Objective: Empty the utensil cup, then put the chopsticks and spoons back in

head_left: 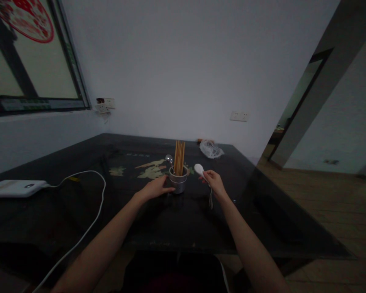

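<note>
A small metal cup [178,182] stands on the dark table [158,219], holding several upright wooden chopsticks [179,158] and a metal spoon [170,159] that leans to the left. My left hand [156,188] rests against the cup's left side, fingers curled at its base. To the right of the cup, my right hand [212,180] is closed on a white spoon [199,169], whose bowl points up and left toward the rim. A thin strap or handle end dangles below that wrist.
A flat white device [15,188] lies at the table's left, its white cable [91,203] looping across toward the near edge. A crumpled clear plastic bag [211,149] sits at the far edge by the wall. A doorway opens on the right.
</note>
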`<state>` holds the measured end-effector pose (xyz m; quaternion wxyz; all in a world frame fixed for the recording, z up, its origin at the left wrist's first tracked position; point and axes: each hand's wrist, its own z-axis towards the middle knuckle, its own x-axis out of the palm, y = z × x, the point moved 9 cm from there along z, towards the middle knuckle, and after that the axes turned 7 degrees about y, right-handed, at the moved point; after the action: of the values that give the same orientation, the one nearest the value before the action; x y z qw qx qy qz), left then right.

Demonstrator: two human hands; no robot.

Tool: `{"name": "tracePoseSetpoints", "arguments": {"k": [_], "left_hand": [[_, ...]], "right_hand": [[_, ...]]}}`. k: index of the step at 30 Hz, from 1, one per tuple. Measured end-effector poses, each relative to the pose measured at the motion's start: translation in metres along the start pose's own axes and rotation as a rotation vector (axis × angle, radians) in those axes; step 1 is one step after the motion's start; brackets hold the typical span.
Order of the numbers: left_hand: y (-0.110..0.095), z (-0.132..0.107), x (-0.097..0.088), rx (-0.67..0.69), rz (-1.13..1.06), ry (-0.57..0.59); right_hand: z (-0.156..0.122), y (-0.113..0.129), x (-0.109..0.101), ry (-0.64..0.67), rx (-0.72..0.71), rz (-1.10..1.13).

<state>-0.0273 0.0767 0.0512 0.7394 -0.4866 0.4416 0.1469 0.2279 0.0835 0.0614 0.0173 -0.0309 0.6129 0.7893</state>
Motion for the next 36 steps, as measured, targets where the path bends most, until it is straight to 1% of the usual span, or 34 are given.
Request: {"name": "tracePoseSetpoints", "arguments": {"k": [7,10,13,16,21,25,29,36], "left_hand": [[-0.013,0.005,0.001,0.063,-0.187,-0.073],[-0.017,0.007,0.005,0.071,-0.277,-0.086],[-0.017,0.01,0.011,0.057,-0.339,-0.094],[-0.015,0.013,0.014,0.056,-0.365,-0.13],[-0.013,0.016,0.018,0.103,-0.397,-0.142],[-0.011,0.016,0.02,0.101,-0.404,-0.141],[-0.007,0.017,0.024,0.089,-0.427,-0.148],[-0.001,0.018,0.027,0.048,-0.472,-0.134]], "right_hand": [[-0.006,0.011,0.013,0.066,0.011,0.146],[-0.008,0.015,0.018,0.096,0.013,0.212],[-0.01,0.017,0.021,0.107,0.026,0.258],[-0.011,0.018,0.024,0.116,0.02,0.297],[-0.01,0.019,0.029,0.135,0.008,0.306],[-0.01,0.019,0.031,0.138,0.002,0.317],[-0.01,0.02,0.033,0.148,-0.025,0.253],[-0.01,0.017,0.022,0.044,-0.019,0.188]]}}
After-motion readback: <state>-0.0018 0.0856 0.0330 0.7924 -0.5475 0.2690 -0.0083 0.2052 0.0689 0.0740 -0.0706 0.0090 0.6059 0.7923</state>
